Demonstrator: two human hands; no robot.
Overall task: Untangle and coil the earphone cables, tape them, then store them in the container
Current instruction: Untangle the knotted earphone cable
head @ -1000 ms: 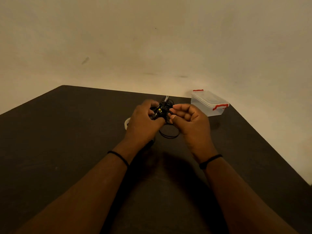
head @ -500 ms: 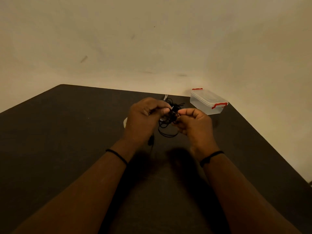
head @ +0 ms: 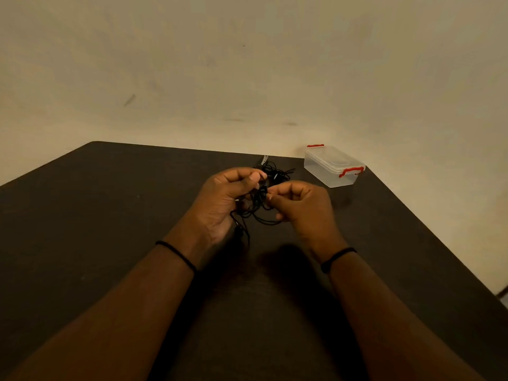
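hands: left hand [head: 222,199] and right hand [head: 299,204] both pinched tangled cables [head: 264,199]
done: nothing coiled
left: untangling, taping, container [head: 332,167] lidded

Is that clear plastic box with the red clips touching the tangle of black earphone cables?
Apart. The head view shows bare dark table between the clear plastic box and the black earphone cables.

Tangled black earphone cables [head: 264,199] held above table, clear red-latched container [head: 331,167] apparently lidded, far right.
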